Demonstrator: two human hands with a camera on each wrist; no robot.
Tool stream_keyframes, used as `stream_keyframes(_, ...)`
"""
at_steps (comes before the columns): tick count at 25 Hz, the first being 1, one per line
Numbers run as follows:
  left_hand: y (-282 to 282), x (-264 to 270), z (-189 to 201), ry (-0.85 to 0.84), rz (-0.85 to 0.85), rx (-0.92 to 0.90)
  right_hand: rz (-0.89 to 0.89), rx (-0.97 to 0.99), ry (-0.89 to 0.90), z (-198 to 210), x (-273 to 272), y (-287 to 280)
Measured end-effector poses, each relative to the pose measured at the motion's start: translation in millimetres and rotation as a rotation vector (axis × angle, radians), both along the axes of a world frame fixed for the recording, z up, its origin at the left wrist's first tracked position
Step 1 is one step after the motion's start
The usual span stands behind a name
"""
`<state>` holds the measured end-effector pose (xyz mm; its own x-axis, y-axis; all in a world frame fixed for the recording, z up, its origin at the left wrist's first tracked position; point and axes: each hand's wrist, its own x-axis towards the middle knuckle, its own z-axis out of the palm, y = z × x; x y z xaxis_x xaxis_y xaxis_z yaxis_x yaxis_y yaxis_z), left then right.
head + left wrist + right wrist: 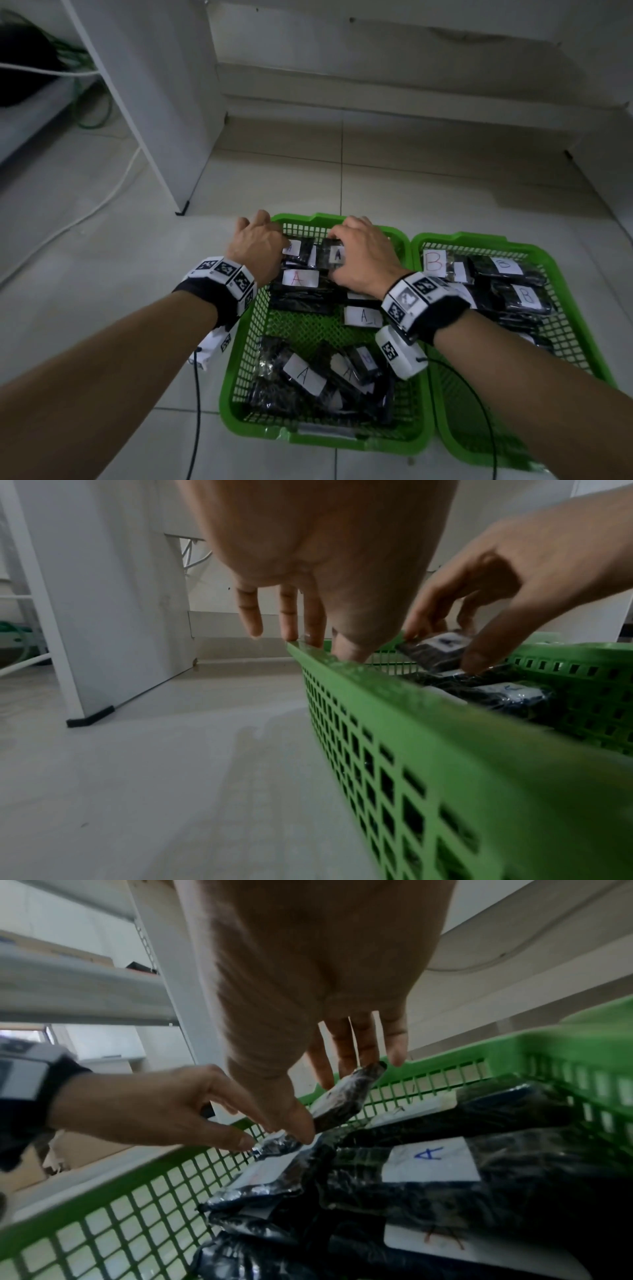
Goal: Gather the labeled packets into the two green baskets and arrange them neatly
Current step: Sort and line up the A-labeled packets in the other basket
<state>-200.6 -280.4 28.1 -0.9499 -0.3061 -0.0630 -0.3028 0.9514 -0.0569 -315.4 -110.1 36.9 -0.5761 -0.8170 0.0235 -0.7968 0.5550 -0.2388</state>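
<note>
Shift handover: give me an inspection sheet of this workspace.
Surface: pale tiled floor.
Job's things: left basket holds black A packets; right basket holds B packets.
Clutter: nothing seen loose on the floor.
Grips: left hand at the left basket's far corner, thumb touching a packet; right hand pinches one tilted A packet.
Cables: black leads hang from the wrist units; white cable and green cable lie at left.
Surroundings: white panel, white wall.

We see a pale tiled floor (411, 178) carrying 2 green baskets (239, 387) side by side, a white cable (102, 202) and a white furniture leg (171, 171).
</note>
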Motion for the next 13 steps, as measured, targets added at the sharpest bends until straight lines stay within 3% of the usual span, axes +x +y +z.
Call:
stream_keyframes(6,7,12,-4,-0.032,-0.176,0.024,-0.009,-0.065,-0.018,-23,-6,-15)
stream_keyframes(9,3,16,-7,-0.059,-0.148,0.175,-0.024,-0.090,-0.046,-25,-5,-11)
stream_keyframes(13,4,17,-9,-0.094,-0.166,0.132,-0.011,-0.056,0.014,-20,-4,-11)
